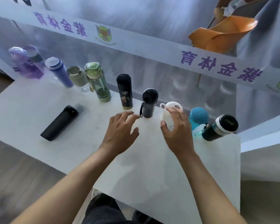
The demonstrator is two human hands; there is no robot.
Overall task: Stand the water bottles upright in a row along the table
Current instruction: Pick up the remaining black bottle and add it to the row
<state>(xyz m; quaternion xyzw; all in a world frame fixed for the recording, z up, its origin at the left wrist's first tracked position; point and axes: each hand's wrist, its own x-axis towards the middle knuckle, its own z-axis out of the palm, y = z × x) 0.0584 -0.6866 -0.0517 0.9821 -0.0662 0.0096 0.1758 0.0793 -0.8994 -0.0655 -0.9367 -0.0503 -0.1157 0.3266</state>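
Along the far edge of the desk [152, 175] a row of upright bottles is seen, from a purple bottle [25, 65] at the far left, through a green clear bottle [98, 82] and a tall black flask [124, 92], to a dark bottle with a loop strap [149, 103]. Well in front of the row, at the left, a black bottle [59, 123] is left lying on its side; it is judged to be unfinished work.

Near the middle, the left hand [120, 136] is held open above the desk, fingers [128, 115] spread wide and empty, their tips close to the strap. A careless sweep could catch the strap and tip that bottle.

Further right, the right hand [179, 131] is curled loosely around a white bottle [170, 113]; whether it is gripped firmly cannot be told. Just beside it stand a blue bottle [198, 121] and a dark bottle with a white band [220, 127], the last close to the desk's right corner. A knock from the withdrawing wrist could topple them in turn, or send the end one off the edge.
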